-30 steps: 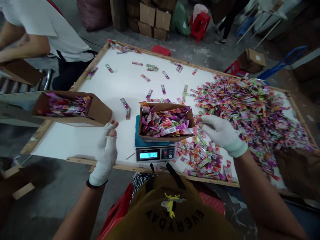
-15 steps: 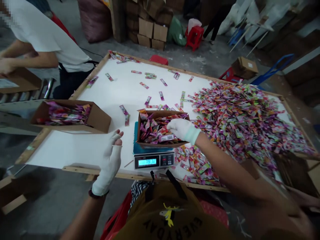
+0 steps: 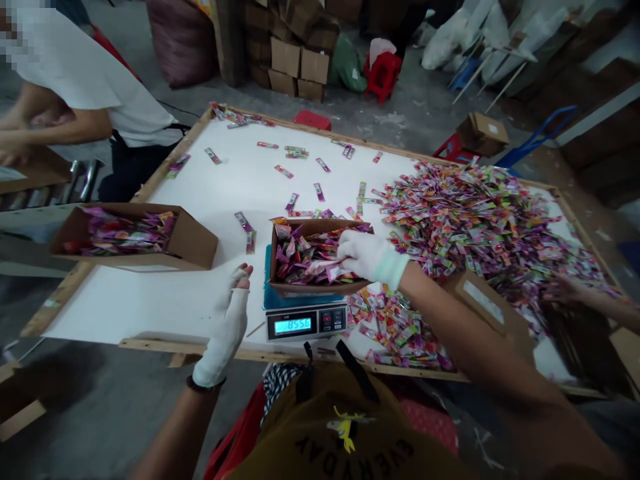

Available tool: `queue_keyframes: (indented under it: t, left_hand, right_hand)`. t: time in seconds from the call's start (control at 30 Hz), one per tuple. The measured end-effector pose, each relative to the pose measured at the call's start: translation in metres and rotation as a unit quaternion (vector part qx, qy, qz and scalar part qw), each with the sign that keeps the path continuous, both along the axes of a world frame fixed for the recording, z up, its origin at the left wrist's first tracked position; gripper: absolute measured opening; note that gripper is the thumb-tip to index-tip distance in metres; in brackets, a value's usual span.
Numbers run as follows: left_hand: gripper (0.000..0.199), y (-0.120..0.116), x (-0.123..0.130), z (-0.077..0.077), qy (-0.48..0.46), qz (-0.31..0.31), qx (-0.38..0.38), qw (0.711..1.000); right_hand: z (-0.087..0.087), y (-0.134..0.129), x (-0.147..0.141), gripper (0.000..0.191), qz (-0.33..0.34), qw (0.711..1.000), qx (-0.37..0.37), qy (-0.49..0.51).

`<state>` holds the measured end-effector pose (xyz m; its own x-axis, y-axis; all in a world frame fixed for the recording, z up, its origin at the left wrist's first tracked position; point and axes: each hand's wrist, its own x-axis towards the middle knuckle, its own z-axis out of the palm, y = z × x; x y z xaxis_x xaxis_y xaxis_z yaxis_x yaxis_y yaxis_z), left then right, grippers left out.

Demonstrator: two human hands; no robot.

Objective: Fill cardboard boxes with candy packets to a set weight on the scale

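Note:
A cardboard box [image 3: 320,289] full of small shiny packets [image 3: 305,257] stands on the blue-green pan of a digital scale [image 3: 306,323] with a lit display. Inside the box's right end is my right hand [image 3: 369,255], in a white glove, its fingers curled down and closed on some packets; the fingertips are partly hidden. My left hand [image 3: 231,313], gloved with bare fingertips, hovers left of the scale near the table's front edge. Its fingers are stretched out and it holds nothing.
A big heap of packets [image 3: 480,227] covers the table's right side, with loose ones on the white tabletop [image 3: 165,300]. Another packet-filled box [image 3: 197,240] stands at left. A co-worker's hand [image 3: 565,291] reaches over the heap near a tilted carton [image 3: 483,303]. Another person [image 3: 95,87] works at upper left.
My right hand's fingers have curled further over the packets, and the scale's digits differ. At right, a carton and a co-worker's hand have come over the heap. My left hand has barely moved.

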<state>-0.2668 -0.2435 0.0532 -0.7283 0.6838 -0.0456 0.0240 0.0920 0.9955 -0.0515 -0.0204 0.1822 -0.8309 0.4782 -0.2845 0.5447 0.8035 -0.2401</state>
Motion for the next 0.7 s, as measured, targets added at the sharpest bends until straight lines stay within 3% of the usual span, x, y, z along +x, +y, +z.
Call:
queue_keyframes:
  t: [0.1, 0.2, 0.3, 0.4, 0.53, 0.7]
  left_hand:
    - [0.058, -0.005, -0.003, -0.006, -0.008, 0.007, -0.006, 1.0]
    - [0.059, -0.006, -0.005, -0.003, 0.0, 0.015, -0.006, 1.0]
    - [0.059, -0.003, -0.008, 0.003, 0.004, 0.024, -0.007, 1.0]
    - [0.06, 0.002, -0.011, 0.006, 0.008, 0.035, -0.003, 0.999]
    - [0.055, 0.01, -0.013, 0.006, 0.018, 0.03, 0.003, 0.999]
    - [0.052, 0.015, -0.008, 0.008, 0.037, 0.012, 0.011, 0.999]
  right_hand:
    - [0.026, 0.002, 0.048, 0.013, -0.044, 0.988, -0.018, 0.147]
    - [0.042, 0.003, 0.107, 0.023, -0.163, 0.952, -0.021, 0.256]
    - [0.039, 0.006, 0.165, 0.029, -0.301, 0.922, 0.015, 0.244]
    - [0.025, 0.007, 0.202, 0.031, -0.362, 0.915, 0.052, 0.169]
    - [0.008, 0.002, 0.21, 0.05, -0.392, 0.906, 0.032, 0.159]
    - [-0.004, 0.0, 0.178, 0.054, -0.378, 0.902, 0.004, 0.209]
